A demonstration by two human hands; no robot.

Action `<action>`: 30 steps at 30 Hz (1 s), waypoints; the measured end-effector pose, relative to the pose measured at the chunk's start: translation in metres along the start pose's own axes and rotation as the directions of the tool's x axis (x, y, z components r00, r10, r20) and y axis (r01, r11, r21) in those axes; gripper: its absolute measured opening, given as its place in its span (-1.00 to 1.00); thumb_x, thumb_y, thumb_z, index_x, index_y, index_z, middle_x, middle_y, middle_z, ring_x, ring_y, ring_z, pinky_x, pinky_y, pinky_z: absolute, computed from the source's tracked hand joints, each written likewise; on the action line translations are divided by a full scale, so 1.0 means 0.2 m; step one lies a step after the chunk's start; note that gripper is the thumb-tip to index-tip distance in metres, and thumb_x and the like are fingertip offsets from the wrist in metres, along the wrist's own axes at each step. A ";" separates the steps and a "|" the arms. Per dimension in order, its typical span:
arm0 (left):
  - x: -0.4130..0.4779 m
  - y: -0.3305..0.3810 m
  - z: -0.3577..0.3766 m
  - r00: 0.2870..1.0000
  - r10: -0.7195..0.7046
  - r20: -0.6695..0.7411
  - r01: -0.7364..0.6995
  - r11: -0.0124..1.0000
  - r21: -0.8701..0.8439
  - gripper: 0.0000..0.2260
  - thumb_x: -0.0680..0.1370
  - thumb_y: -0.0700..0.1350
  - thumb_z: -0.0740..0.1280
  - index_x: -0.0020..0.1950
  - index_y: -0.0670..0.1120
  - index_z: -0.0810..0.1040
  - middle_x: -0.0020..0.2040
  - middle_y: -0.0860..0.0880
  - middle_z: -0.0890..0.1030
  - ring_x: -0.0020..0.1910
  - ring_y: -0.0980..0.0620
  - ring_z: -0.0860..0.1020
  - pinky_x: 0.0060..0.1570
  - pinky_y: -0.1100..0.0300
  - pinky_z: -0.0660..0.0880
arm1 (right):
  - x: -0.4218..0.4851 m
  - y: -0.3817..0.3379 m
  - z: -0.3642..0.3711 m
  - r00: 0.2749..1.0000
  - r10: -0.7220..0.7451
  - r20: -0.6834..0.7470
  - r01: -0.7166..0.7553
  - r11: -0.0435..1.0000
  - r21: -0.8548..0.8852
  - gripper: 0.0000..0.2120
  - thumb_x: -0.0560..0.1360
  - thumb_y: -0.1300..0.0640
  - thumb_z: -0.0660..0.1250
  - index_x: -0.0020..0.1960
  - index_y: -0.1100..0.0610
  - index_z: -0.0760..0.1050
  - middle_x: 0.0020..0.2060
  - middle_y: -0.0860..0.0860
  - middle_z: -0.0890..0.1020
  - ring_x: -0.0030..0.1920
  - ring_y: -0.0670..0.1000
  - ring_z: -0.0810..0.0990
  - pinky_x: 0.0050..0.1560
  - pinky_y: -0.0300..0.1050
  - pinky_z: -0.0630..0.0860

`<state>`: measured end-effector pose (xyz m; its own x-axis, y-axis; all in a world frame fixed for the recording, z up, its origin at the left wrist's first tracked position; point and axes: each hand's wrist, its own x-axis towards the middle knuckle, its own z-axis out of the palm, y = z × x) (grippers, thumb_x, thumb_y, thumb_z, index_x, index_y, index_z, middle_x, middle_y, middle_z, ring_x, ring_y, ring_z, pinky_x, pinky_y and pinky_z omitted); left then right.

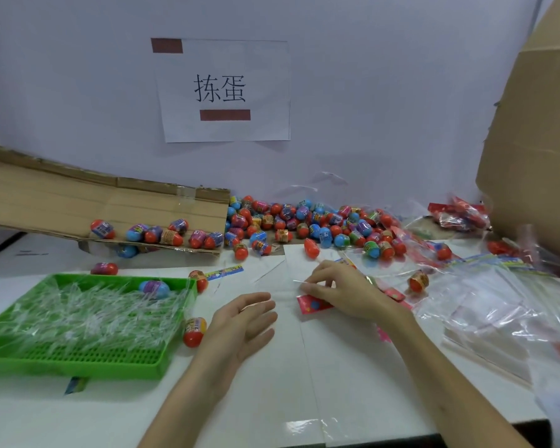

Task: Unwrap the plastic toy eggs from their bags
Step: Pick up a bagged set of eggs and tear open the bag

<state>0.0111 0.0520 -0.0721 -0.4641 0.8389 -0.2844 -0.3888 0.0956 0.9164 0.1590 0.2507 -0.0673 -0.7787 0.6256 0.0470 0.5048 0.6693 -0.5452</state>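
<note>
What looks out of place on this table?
One blue-and-purple plastic egg lies in the green slotted plastic tray, which otherwise holds only crumpled clear wrappers; the other loose eggs sit outside it.

A white paper sheet (223,92) on the far wall carries two large black characters, 拣蛋. The printed wraps on the toy eggs (304,221) heaped at the far side, and the red header card (314,306) of the bag (288,291) pinched by the right hand (340,289), are too blurred to read.
</note>
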 end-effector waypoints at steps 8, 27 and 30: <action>0.12 0.12 0.02 0.989 -0.148 -0.008 0.146 0.984 -0.104 -0.48 0.50 0.18 0.46 0.27 -0.16 0.50 0.07 -0.17 0.74 -0.02 -0.15 0.74 -0.15 -0.09 0.68 | -0.02 -0.09 -0.02 0.985 -0.158 -0.069 0.170 0.957 0.233 -0.78 0.52 -0.01 0.50 0.03 -0.35 0.64 0.13 -0.27 0.57 0.19 -0.19 0.49 0.07 -0.29 0.54; 0.27 0.10 0.02 0.942 0.238 -0.235 -0.259 0.964 -0.061 -0.70 0.42 -0.02 0.58 -0.18 -0.21 0.58 -0.28 -0.11 0.68 -0.33 0.02 0.66 -0.37 0.14 0.63 | -0.04 -0.06 0.09 0.984 -0.143 -0.106 0.155 0.980 0.124 -0.58 0.49 -0.32 0.32 0.31 -0.26 0.56 0.32 -0.31 0.52 0.32 -0.32 0.43 0.31 -0.18 0.38; 0.27 0.13 0.01 0.888 0.330 -0.321 -0.363 0.930 -0.050 -0.67 0.49 0.10 0.45 -0.08 -0.19 0.60 -0.25 -0.09 0.72 -0.26 -0.03 0.73 -0.34 0.16 0.64 | -0.02 -0.02 0.09 0.996 -0.029 -0.085 0.018 0.991 -0.130 -0.67 0.65 -0.20 0.17 0.29 -0.16 0.60 0.32 -0.21 0.56 0.35 -0.15 0.46 0.43 0.13 0.27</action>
<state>-0.0215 0.1003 -0.0633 -0.7957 0.6043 -0.0409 -0.2325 -0.2424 0.9419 0.1541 0.2377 -0.0804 -0.7585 0.6377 0.1340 0.5347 0.7267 -0.4313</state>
